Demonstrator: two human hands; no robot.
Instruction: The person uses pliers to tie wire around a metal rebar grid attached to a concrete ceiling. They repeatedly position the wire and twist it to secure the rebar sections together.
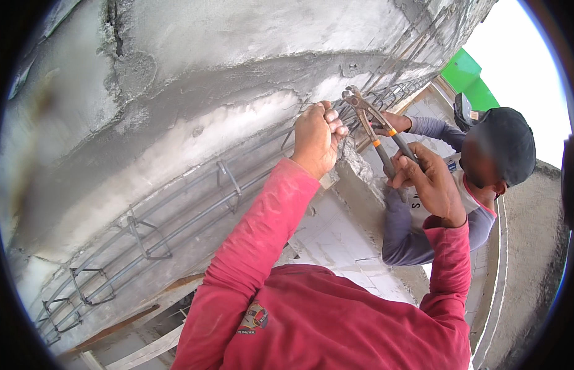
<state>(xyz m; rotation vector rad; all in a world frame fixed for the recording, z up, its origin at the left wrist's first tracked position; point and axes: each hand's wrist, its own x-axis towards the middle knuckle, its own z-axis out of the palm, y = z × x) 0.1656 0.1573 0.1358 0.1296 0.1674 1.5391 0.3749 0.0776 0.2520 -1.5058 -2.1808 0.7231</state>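
My left hand is closed in a fist beside a rebar cage, at the foot of a rough grey concrete surface. A thin wire shows near its fingertips; what the fingers hold is hidden. In my right hand is a pair of end-cutting pincers, gripped by dark handles with orange bands. The pincers' jaws point up and left, just right of my left fist and over the cage. The cage's long bars and bent square stirrups run from lower left to upper right.
A co-worker in a dark cap and grey sleeves is close on the right, one hand reaching to the cage behind the pincers. The plastered concrete wall fills the upper left. Wooden boards lie at lower left; a green panel stands far right.
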